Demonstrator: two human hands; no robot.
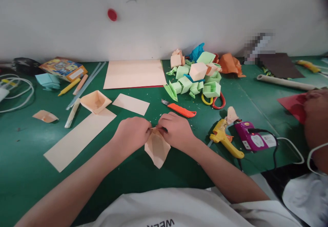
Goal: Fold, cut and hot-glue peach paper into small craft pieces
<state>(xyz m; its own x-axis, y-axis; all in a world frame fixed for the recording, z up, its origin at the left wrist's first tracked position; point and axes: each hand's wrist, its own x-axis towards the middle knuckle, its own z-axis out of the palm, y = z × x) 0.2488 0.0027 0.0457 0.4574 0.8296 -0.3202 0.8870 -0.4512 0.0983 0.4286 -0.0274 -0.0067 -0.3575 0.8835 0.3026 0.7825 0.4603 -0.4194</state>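
Left hand (134, 130) + right hand (176, 130) nearly together, pinching far edge of peach paper (157, 150) | likely to hold fold closed | orange cutter (180, 109) just beyond, presumably within reach

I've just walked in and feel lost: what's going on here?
A person's left hand and right hand pinch the far end of a folded peach paper piece. An orange cutter lies beyond them on the green table, a yellow glue gun to the right. At far right, another person's hand is on red paper.
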